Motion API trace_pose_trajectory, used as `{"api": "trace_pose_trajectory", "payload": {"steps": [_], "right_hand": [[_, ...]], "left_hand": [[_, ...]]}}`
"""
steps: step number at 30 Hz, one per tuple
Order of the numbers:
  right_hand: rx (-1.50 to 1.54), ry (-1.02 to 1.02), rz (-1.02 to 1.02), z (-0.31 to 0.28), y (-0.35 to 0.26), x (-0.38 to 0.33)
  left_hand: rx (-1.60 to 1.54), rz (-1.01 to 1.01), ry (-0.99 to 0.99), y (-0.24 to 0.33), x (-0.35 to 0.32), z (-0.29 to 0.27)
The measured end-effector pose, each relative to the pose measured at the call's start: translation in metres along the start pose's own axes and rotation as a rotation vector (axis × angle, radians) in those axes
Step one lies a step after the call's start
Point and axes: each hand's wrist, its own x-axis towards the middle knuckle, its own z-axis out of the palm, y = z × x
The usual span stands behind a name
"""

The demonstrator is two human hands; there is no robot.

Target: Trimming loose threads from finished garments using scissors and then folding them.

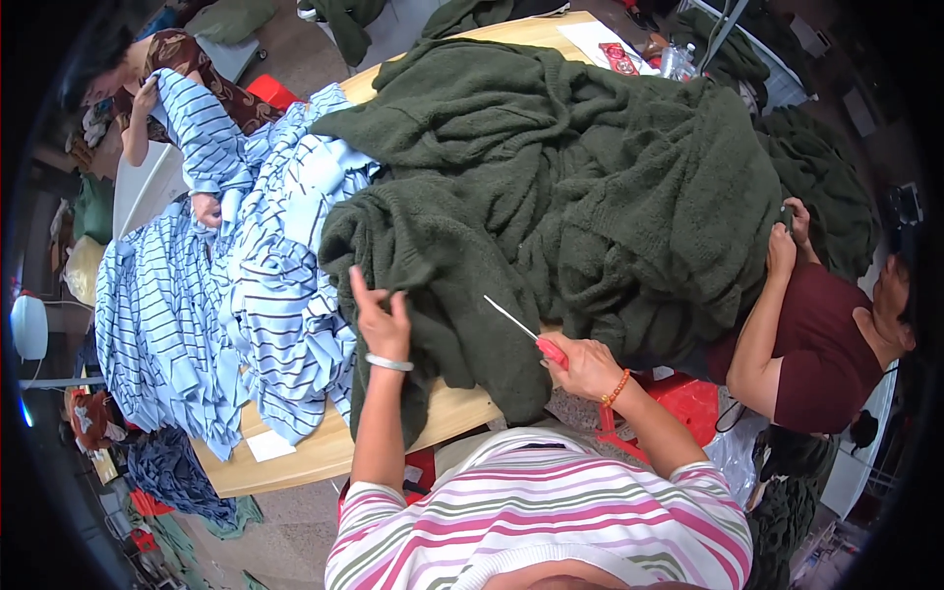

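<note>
Left hand (382, 320) pinching dark green fleece (551, 197) at its 7 o'clock edge | right hand (582, 366) gripping red-handled snips (531, 334), blade pointing 10 o'clock | wooden worktop (315, 454) beneath

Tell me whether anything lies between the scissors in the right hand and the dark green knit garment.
Nothing visible does. The right hand holds red-handled scissors whose blades already lie against the dark green knit garment. The left hand grips the same fabric beside them.

- I'm looking at a garment workshop: dark green knitwear (590, 167) heaped on a wooden tabletop (295, 462).
- Striped blue garments (226, 305) piled alongside, co-workers seated around.
</note>
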Motion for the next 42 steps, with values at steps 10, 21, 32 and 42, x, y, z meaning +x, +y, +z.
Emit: {"api": "trace_pose_trajectory", "payload": {"steps": [10, 21, 32, 42], "right_hand": [[0.012, -0.049, -0.054, -0.001, -0.015, 0.004], [-0.097, -0.047, -0.001, -0.010, -0.039, -0.004], [-0.116, 0.035, 0.050, -0.013, -0.024, -0.018], [0.023, 0.194, -0.023, 0.000, -0.006, -0.023]], "left_hand": [[-0.959, -0.682, -0.296, -0.031, -0.002, -0.015], [-0.722, -0.467, -0.272, 0.005, -0.035, 0.039], [-0.778, -0.590, -0.290, 0.018, -0.024, 0.063], [-0.633, -0.524, -0.466, -0.013, -0.048, 0.063]]}}
